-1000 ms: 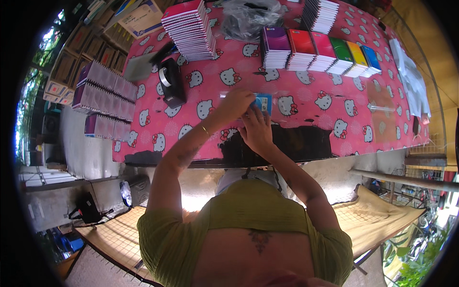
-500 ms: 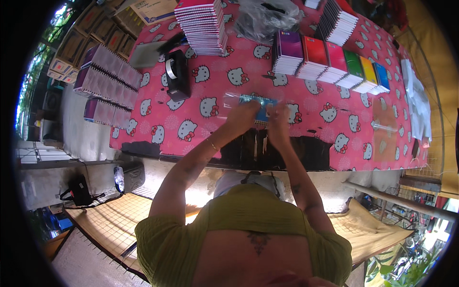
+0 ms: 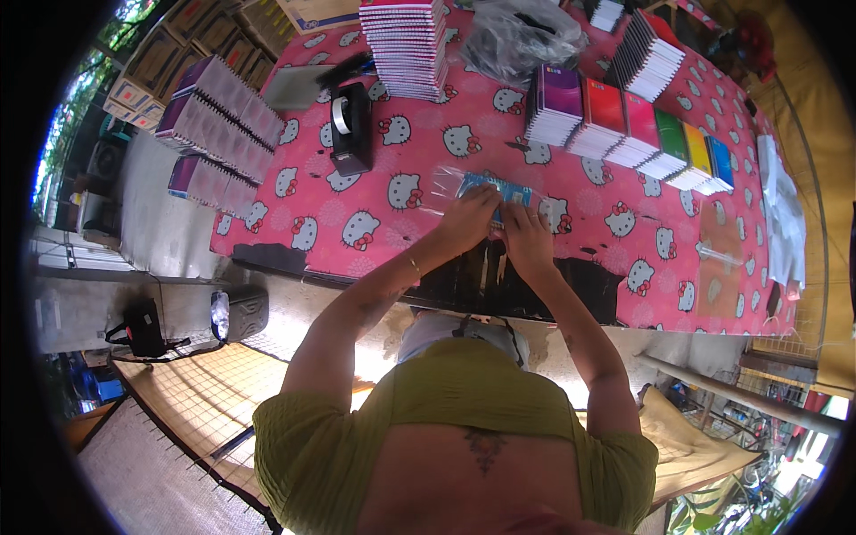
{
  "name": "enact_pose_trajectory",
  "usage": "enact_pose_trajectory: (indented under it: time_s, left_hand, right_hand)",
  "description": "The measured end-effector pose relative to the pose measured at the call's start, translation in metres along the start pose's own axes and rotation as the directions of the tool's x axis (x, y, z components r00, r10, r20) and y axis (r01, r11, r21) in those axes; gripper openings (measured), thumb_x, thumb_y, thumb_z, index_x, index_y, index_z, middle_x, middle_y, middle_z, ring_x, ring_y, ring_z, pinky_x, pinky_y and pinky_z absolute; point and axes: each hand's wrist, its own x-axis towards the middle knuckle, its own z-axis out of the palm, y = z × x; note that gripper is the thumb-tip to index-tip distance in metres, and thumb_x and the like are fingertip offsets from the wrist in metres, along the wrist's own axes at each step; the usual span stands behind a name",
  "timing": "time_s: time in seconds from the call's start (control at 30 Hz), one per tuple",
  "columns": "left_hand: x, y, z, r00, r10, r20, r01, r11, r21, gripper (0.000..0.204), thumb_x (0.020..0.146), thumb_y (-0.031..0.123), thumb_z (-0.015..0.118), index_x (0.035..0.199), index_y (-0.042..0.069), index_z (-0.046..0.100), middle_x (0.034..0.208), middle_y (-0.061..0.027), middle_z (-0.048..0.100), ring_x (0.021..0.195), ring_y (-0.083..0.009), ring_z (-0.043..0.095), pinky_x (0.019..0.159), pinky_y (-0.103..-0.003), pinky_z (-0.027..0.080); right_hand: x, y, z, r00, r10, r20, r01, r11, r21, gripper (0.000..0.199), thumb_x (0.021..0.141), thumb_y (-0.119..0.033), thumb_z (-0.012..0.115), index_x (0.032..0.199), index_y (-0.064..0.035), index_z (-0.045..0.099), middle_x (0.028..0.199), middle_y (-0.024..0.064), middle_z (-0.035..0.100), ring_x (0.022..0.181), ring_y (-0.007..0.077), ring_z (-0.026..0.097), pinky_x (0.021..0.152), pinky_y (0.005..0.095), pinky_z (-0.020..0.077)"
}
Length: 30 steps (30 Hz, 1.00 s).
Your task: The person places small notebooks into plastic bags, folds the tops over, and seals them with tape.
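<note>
A small blue spiral notebook (image 3: 510,189) lies at the near edge of the pink table, partly hidden under my hands. Clear plastic film (image 3: 446,185) spreads out beyond its left side. My left hand (image 3: 470,217) grips the notebook's left part, fingers bent and pressed together on it. Close beside it, my right hand (image 3: 528,234) holds the near right part, thumb and fingers closed on the cover and film. The undersides of both grips are hidden.
A black tape dispenser (image 3: 353,134) stands left of my hands. Beyond them are a row of coloured notebook stacks (image 3: 588,111), a tall notebook pile (image 3: 406,53) and a crumpled plastic bag (image 3: 513,40). Purple notebook stacks (image 3: 209,134) sit at the left edge, white plastic sheets (image 3: 780,205) at the right.
My right hand has come down beside my left, its fingers now on the notebook's near right part. The film at the right lies lower. The whole view has shifted slightly.
</note>
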Motion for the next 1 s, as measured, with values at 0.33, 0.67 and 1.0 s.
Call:
enact_pose_trajectory:
  time_s: [0.33, 0.67, 1.0]
  left_hand:
    - [-0.070, -0.126, -0.088, 0.805, -0.346, -0.482, 0.500, 0.833, 0.238, 0.026, 0.084, 0.014, 0.067, 0.109, 0.004, 0.068, 0.101, -0.0133, 0.063, 0.096, -0.0315, 0.061, 0.082, -0.042, 0.050]
    - [-0.068, -0.194, -0.130, 0.305, -0.951, -0.045, 0.443, 0.184, -0.877, 0.019, 0.085, 0.019, 0.071, 0.098, 0.007, 0.070, 0.072, 0.0009, 0.059, 0.065, -0.0108, 0.055, 0.060, -0.028, 0.049]
    - [-0.079, -0.162, -0.129, 0.516, -0.766, -0.383, 0.850, 0.512, 0.123, 0.019, 0.080, 0.026, 0.067, 0.087, 0.011, 0.076, 0.077, -0.0147, 0.071, 0.074, -0.0295, 0.072, 0.063, -0.040, 0.055]
  right_hand:
    - [0.000, 0.004, 0.002, 1.000, -0.006, -0.015, 0.008, 0.997, 0.079, 0.048, 0.076, -0.018, 0.076, 0.120, -0.0056, 0.062, 0.118, 0.0061, 0.059, 0.107, 0.0270, 0.058, 0.090, 0.0411, 0.0450]
    - [0.002, 0.001, -0.004, 0.999, -0.025, 0.032, 0.023, 0.997, 0.073, 0.048, 0.079, -0.022, 0.074, 0.122, -0.0046, 0.061, 0.108, 0.0069, 0.058, 0.100, 0.0270, 0.059, 0.088, 0.0421, 0.0441]
    - [0.000, 0.005, -0.004, 0.998, -0.037, -0.050, 0.042, 0.994, 0.096, 0.046, 0.077, -0.021, 0.074, 0.118, -0.0045, 0.062, 0.107, 0.0067, 0.059, 0.104, 0.0264, 0.060, 0.089, 0.0414, 0.0445]
